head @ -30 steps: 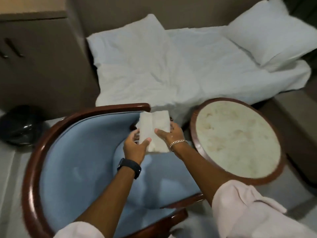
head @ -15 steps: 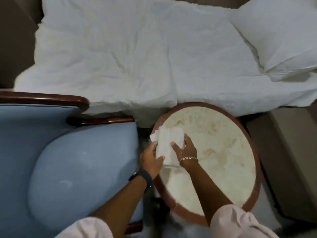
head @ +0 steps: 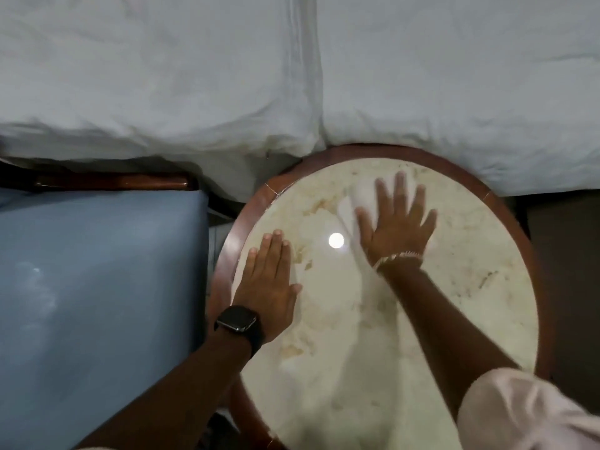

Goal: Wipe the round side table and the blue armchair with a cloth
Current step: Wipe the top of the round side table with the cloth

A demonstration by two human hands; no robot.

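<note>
Wiping is at the table stage; the blue upholstered armchair (head: 97, 287) with dark wood trim, just left of the table, appears not yet wiped. The round side table (head: 389, 352), polished cream marble in a reddish wood rim, carries both hands. The left hand (head: 268, 287) lies flat, fingers together. The right hand (head: 396, 222), fingers spread, presses the blurred white cloth (head: 357, 203) flat.

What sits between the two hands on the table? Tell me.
Head view: only bare marble table top with a bright light reflection between the left hand and right hand.
</note>
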